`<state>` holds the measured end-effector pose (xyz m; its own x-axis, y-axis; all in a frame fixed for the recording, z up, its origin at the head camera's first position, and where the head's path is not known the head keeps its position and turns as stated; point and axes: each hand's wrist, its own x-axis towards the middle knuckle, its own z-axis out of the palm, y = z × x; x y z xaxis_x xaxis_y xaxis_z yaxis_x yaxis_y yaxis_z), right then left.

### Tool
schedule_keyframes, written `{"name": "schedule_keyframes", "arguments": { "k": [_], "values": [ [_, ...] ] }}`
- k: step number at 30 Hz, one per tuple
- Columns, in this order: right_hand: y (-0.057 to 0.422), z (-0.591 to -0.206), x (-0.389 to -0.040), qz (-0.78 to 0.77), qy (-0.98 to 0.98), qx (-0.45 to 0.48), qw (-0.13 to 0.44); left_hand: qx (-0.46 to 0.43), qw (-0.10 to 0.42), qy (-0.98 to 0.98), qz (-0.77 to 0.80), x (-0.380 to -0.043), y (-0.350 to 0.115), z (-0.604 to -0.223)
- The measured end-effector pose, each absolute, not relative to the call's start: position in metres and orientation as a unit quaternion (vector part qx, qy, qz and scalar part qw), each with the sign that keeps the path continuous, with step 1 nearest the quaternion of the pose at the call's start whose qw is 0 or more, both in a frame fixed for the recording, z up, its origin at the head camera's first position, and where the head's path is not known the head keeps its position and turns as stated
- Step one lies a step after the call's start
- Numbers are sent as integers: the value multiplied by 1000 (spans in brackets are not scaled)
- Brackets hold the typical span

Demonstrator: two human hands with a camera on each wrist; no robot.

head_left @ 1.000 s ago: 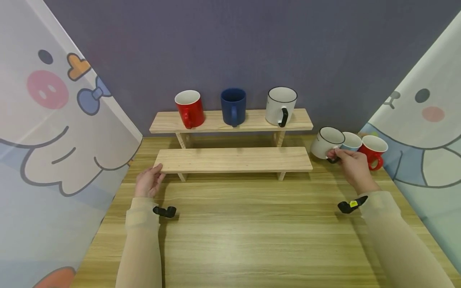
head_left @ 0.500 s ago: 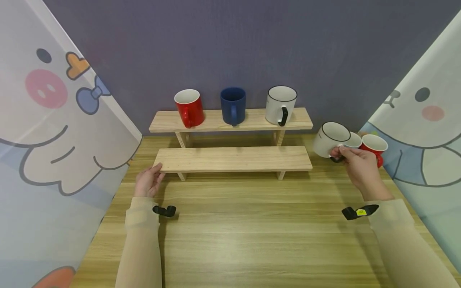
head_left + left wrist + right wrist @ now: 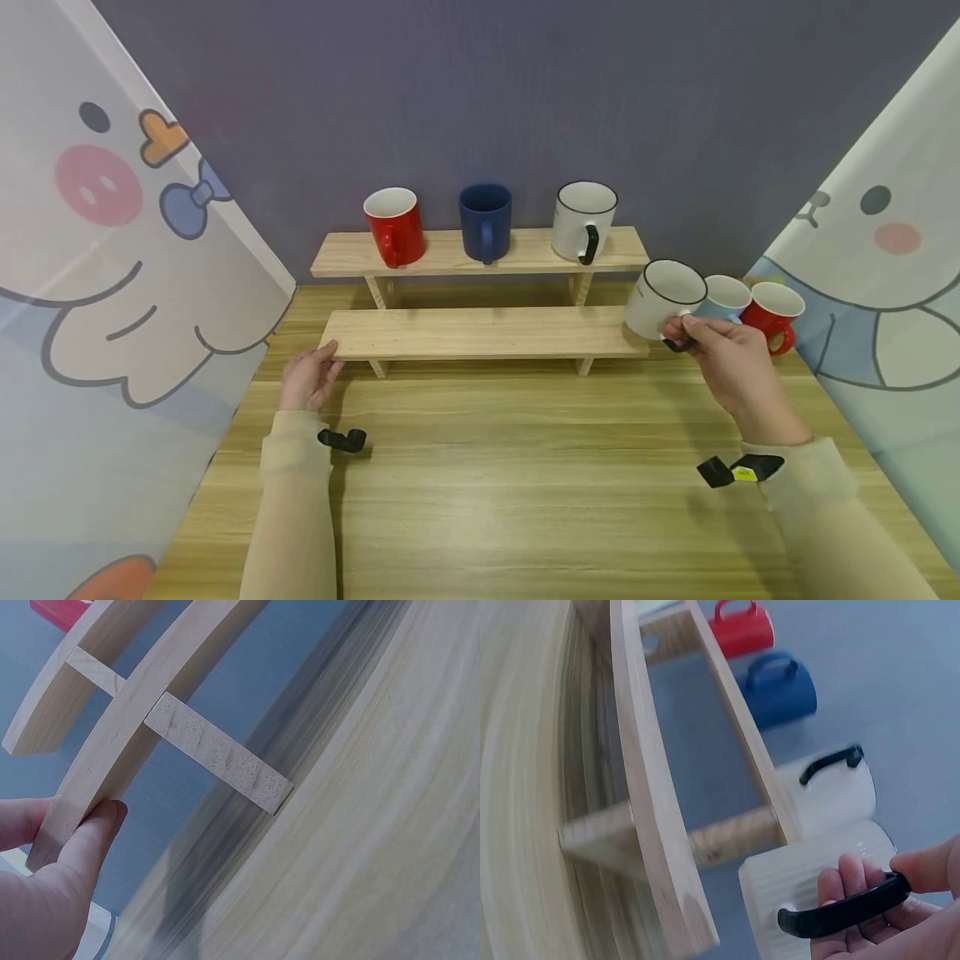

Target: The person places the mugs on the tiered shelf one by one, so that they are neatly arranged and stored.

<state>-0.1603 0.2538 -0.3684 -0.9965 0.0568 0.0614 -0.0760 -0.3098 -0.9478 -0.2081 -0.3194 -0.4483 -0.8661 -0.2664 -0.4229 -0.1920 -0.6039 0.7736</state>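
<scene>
My right hand [image 3: 738,367] grips the black handle [image 3: 844,909] of a white mug [image 3: 663,298] with a dark rim. The mug overlaps the right end of the lower shelf board in the head view. My left hand [image 3: 307,377] pinches the left end of that lower board on the two-tier wooden shelf [image 3: 487,332], fingers on both faces [image 3: 94,836]. On the upper tier [image 3: 438,265] stand a red mug [image 3: 397,233], a dark blue mug [image 3: 486,225] and a white mug with a black handle [image 3: 583,225], all upright, handles toward me.
Right of the shelf, a light blue mug [image 3: 726,296] and another red mug [image 3: 772,317] stand on the wood-grain table [image 3: 487,483]. A grey wall [image 3: 480,100] rises behind the shelf. Cartoon-printed panels flank the table, one left [image 3: 112,275] and one right [image 3: 900,275].
The right hand has lifted the white mug off its place beside the light blue mug and carried it left toward the lower shelf. My left hand stays put on the board.
</scene>
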Motion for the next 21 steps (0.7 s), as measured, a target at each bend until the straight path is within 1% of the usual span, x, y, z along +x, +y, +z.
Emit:
{"name": "schedule_keyframes", "arguments": {
  "k": [9,21],
  "values": [
    [215,-378,-156,787,-615,3,46,262,20,-453,-852,-210,-320,-450],
    [170,-390,-164,731,-679,-46,51,255,19,-448,-856,-207,-320,-448]
  ]
}}
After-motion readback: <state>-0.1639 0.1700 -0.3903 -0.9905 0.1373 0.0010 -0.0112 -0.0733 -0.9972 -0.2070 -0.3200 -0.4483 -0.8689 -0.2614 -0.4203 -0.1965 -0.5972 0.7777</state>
